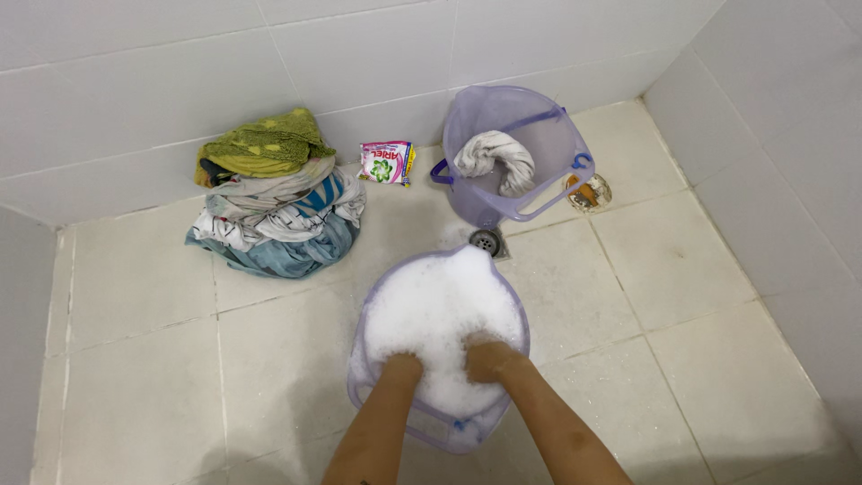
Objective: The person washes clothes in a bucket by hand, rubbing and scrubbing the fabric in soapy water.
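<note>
Plunging into thick white suds (437,305), a person's left hand (401,364) and right hand (486,357) sink wrist-deep in a pale purple tub (357,359) on the tiled floor (682,341); foam hides the fingers, so their grip cannot be told. Beyond stand a second tub (549,135) draped with wrung cloth (496,158), a laundry pile (274,198) and a detergent sachet (387,163).

Two lilac plastic tubs stand on the tiled floor (700,269): one tub of suds (368,355) near the bottom edge, and one tipped tub (548,153) against the back wall. One twisted white cloth (496,157) lies inside the tipped one. One pile of clothes (274,202) sits by the back wall towards the left. One pink soap sachet (387,163) leans there too. One floor drain (486,240) shows between the tubs. Two hands are sunk in the foam: the left hand (401,364) and the right hand (485,355).
</note>
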